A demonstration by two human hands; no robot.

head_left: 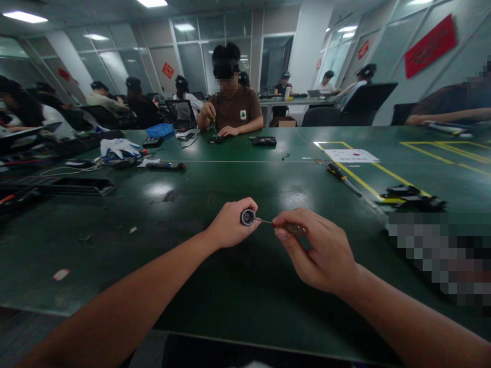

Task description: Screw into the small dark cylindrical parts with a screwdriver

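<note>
In the head view, the left hand (232, 227), at the centre of the frame, is closed around a round dark part (248, 217), its open end facing the camera. Just right of it, the right hand (322, 250) pinches a small screwdriver (294, 229) between thumb and fingers, the thin shaft pointing left to the part's side; whether the tip touches it cannot be told. Both hands are above a green table (215, 312). A larger screwdriver (345, 179) lies right of centre, near a white sheet (352, 155). White gloves (119, 148) lie at the left, below a blue basket (159, 130). At upper centre, a co-worker (230, 105) in a brown shirt sits across the table.
</note>
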